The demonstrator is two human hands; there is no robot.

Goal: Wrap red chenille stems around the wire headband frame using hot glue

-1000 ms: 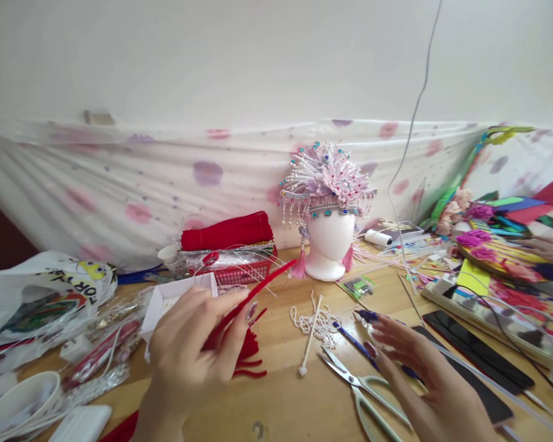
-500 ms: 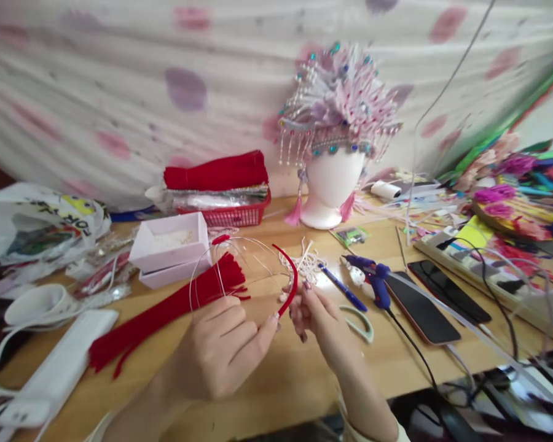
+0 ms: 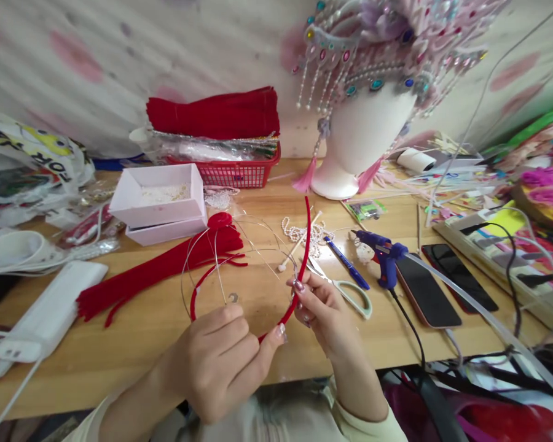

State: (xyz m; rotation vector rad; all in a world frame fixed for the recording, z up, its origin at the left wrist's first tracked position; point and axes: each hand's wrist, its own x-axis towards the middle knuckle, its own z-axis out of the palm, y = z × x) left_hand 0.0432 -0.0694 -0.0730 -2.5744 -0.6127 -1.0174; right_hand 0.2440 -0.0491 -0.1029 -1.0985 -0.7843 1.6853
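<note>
A hoop-shaped wire frame is held low over the table, with a red wrapped disc at its far side. Red pipe cleaner covers part of its near rim, and a loose end of the red pipe cleaner sticks up past my right hand. That hand pinches the pipe cleaner against the rim between thumb and fingers. My left hand is closed around the near left of the rim, its thumb pressing on the red-covered part. A bundle of red pipe cleaners lies behind the frame on the left.
Scissors, a blue pen and a blue glue gun lie to the right, beside phones. Behind stand white boxes, a red basket and a white mannequin head wearing a beaded headdress. A white power strip is left.
My view has tipped down and come closer. The pipe cleaner's free end now stands straighter and higher, and the red-covered part of the rim shows more. Both hands keep their hold.
</note>
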